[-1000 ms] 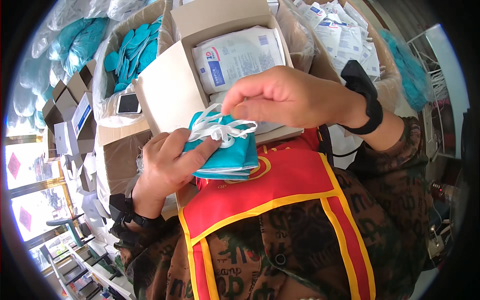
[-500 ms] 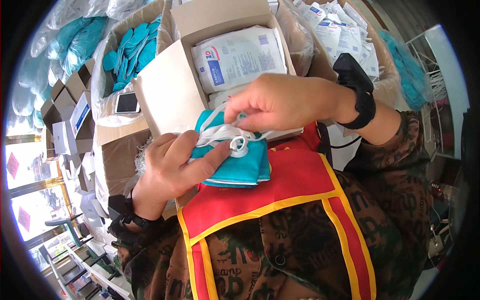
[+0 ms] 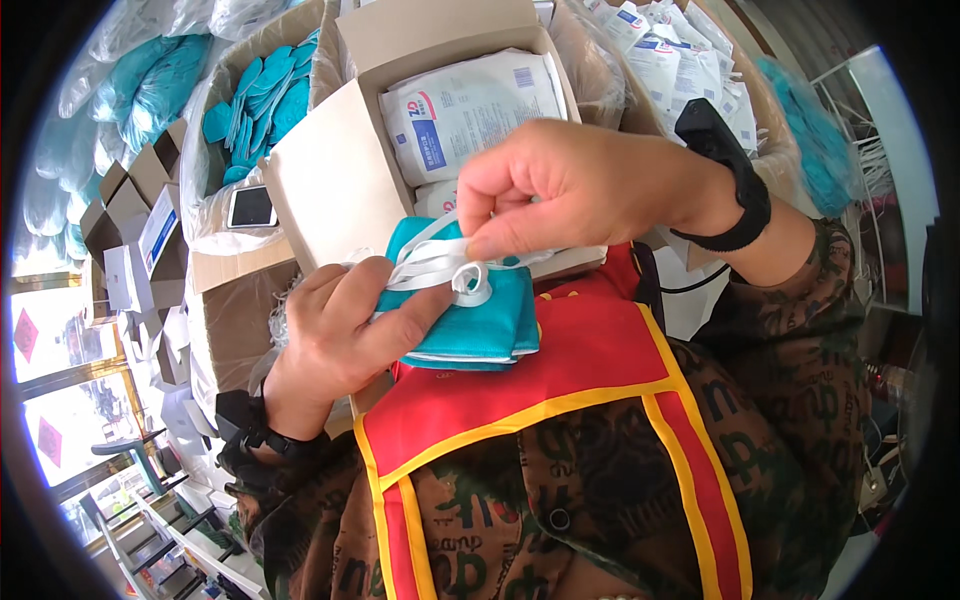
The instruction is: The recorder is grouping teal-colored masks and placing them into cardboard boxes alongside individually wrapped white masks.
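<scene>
1. Far on the left, a phone (image 3: 250,207) is lying on a plastic bag inside a box of teal masks (image 3: 262,105). It is sitting near the edge, so I think a bump could be sending it sliding down between the boxes.

2. The left hand (image 3: 335,335) is holding a small stack of folded teal masks (image 3: 470,325) just above the person's chest. Its grip is pressed together on the stack, with the thumb on top. If the thumb is loosening, I think the masks could be fanning out and falling.

3. White elastic straps (image 3: 440,265) are lying bunched in a loop on top of the stack. They look tangled, so a hard pull could be making a knot or snapping a strap.

4. The right hand (image 3: 590,185) is pinching the straps between thumb and finger, right above the stack. If it is pulling up too fast, I think it could be yanking the top mask out of the left hand.

5. Behind the hands, an open cardboard box (image 3: 420,130) is holding white packets (image 3: 470,105). A dropped mask could be landing there and getting mixed in.
</scene>
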The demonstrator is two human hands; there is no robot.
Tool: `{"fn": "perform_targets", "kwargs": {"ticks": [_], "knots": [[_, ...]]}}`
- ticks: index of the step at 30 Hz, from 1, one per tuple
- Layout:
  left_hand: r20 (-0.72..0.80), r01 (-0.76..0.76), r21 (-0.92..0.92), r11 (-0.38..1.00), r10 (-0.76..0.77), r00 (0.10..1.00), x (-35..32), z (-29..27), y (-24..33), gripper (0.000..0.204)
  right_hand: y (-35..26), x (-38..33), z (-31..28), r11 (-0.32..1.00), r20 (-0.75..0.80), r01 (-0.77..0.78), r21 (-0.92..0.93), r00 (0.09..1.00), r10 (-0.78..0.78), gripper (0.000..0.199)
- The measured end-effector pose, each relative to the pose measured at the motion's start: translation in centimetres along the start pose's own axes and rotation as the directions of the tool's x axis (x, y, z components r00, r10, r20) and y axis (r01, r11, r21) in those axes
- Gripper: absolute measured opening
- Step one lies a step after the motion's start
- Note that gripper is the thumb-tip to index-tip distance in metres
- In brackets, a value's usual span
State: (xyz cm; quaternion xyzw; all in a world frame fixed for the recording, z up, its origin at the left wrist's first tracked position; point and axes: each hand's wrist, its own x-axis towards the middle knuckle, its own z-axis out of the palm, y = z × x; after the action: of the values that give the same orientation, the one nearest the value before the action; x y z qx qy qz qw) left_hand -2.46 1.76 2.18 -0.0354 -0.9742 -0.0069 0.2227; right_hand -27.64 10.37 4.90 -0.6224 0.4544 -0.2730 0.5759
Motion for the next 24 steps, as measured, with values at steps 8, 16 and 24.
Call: {"fn": "perform_targets", "kwargs": {"ticks": [8, 16, 24], "knots": [[0.037, -0.016, -0.033, 0.999, 0.017, 0.999, 0.2, -0.3, -0.1, 0.043, 0.6, 0.4, 0.8, 0.981, 0.049, 0.105, -0.162, 0.994, -0.098, 0.022], [-0.104, 0.053, -0.066, 0.996, -0.060, 0.993, 0.4, 0.0, -0.3, 0.042, -0.3, -0.6, -0.2, 0.997, 0.073, -0.074, 0.019, 0.995, 0.072, 0.023], [-0.069, 0.104, -0.026, 0.994, -0.105, 0.992, -1.3, -1.7, -1.5, 0.042, -1.2, -7.1, 1.4, 0.987, 0.007, 0.018, -0.162, 1.000, -0.017, 0.018]]}}
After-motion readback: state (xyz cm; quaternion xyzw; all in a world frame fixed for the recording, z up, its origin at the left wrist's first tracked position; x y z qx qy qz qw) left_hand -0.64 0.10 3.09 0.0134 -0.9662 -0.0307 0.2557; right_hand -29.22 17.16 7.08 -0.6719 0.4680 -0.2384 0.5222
